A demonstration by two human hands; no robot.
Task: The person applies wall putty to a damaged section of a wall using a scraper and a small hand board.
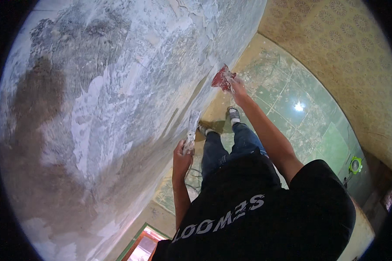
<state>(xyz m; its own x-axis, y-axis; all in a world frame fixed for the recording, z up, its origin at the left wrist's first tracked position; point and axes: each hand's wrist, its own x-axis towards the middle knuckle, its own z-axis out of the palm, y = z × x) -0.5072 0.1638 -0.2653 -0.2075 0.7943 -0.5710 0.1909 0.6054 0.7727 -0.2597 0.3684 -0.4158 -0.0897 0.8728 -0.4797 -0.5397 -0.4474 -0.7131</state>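
My right hand [238,91] is closed round a red scraper [222,78] with white putty smeared over it. The scraper is at the lower part of the plaster-streaked wall [113,91]; whether its edge touches the wall I cannot tell. Nearer to my body, my left hand [182,157] grips a putty knife [190,138] coated in whitish putty, its blade pointing away from me beside the wall. Grey-white filler covers much of the wall in uneven patches, with darker bare areas at the left.
Green floor tiles [287,104] are spotted with white residue. My shoes [234,114] stand near the wall's foot. A patterned yellowish wall [326,48] rises at the right. A round lime-green device [355,165] is at the far right, and a framed opening [143,245] at the lower left.
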